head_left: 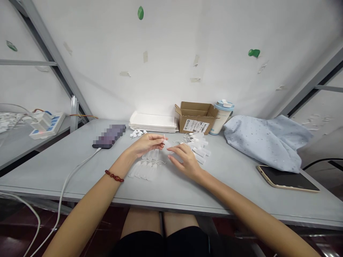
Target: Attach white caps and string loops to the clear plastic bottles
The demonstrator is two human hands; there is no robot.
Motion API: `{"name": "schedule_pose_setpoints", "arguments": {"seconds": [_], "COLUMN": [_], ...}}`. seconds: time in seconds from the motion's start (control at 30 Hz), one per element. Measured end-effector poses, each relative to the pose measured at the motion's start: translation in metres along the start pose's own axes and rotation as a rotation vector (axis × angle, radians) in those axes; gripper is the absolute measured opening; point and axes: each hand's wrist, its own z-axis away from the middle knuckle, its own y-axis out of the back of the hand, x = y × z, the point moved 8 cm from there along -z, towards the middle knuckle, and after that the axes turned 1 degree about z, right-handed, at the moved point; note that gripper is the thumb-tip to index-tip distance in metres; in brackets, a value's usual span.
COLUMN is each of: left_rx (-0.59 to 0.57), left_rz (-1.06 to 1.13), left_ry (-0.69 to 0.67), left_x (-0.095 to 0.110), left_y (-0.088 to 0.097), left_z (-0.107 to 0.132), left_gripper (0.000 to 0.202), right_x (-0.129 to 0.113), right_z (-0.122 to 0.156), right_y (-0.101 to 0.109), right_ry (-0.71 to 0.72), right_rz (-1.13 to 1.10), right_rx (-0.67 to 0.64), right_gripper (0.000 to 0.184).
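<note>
Between the thumb and fingers of my left hand (pixel 148 144) is a small translucent white plastic bottle (pixel 167 144) with a thin tip pointing up. My right hand (pixel 186 160) is just right of it, fingers apart and curved; whether its fingertips touch the bottle I cannot tell. Below my left hand, similar bottles with thin curved white tips (pixel 144 169) lie in rows. More translucent bottles (pixel 199 146) lie in a loose pile behind my right hand. Several small white caps (pixel 137 133) sit behind my left hand.
At the back stand a stack of white trays or sheets (pixel 154 123), an open cardboard box (pixel 197 116) and a lidded cup (pixel 221 117). A blue-grey cloth (pixel 265 139) and a phone (pixel 288 178) lie right. A second phone (pixel 109 136) with a white cable (pixel 70 175) lies left.
</note>
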Motion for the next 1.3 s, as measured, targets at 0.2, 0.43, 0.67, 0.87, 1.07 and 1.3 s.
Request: {"name": "schedule_pose_setpoints", "arguments": {"seconds": [0.2, 0.43, 0.67, 0.87, 1.07, 1.3], "left_rx": [0.019, -0.041, -0.031, 0.044, 0.026, 0.014], "left_rz": [-0.026, -0.121, -0.141, -0.246, -0.224, -0.177], "left_ry": [-0.028, -0.016, -0.027, -0.011, -0.031, -0.07], "left_x": [0.004, 0.006, 0.008, 0.012, 0.008, 0.005], "left_y": [0.002, -0.004, -0.004, -0.006, -0.006, -0.002], "left_z": [0.0, 0.001, 0.002, 0.005, 0.002, -0.001], "left_gripper": [0.024, 0.026, 0.027, 0.032, 0.024, 0.025], "right_x": [0.01, 0.029, 0.029, 0.023, 0.022, 0.027], "right_z": [-0.001, 0.002, 0.002, 0.001, 0.002, 0.005], "right_y": [0.005, 0.004, 0.001, -0.007, -0.011, -0.013], "right_ry": [-0.142, -0.393, -0.395, -0.317, -0.321, -0.466], "right_rz": [-0.145, -0.349, -0.361, -0.278, -0.291, -0.462], "right_rx": [0.03, -0.016, -0.042, -0.138, -0.165, -0.191], "right_gripper": [0.019, 0.025, 0.024, 0.027, 0.027, 0.029]}}
